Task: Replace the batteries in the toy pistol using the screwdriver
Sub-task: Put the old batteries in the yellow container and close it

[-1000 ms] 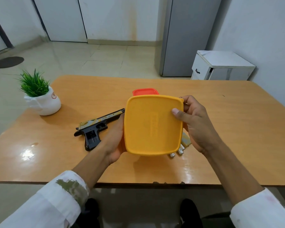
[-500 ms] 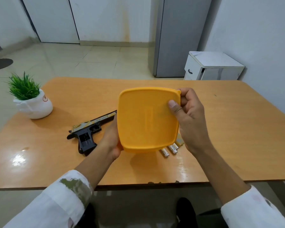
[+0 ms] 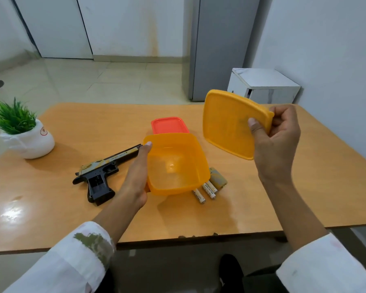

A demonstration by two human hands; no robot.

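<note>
Two batteries: laid at centre; judged smooth, roll-prone.
Toy pistol: laid left of centre; judged light, rigid, best taken by handle.
Left hand: box was gripped.
Right hand: lid was pinched.

One wide-angle view only, from the person's head, facing forward and tilted down over the worktop. The left hand and right hand sit near the lens, mid-frame; floor and far wall fill the top.
</note>
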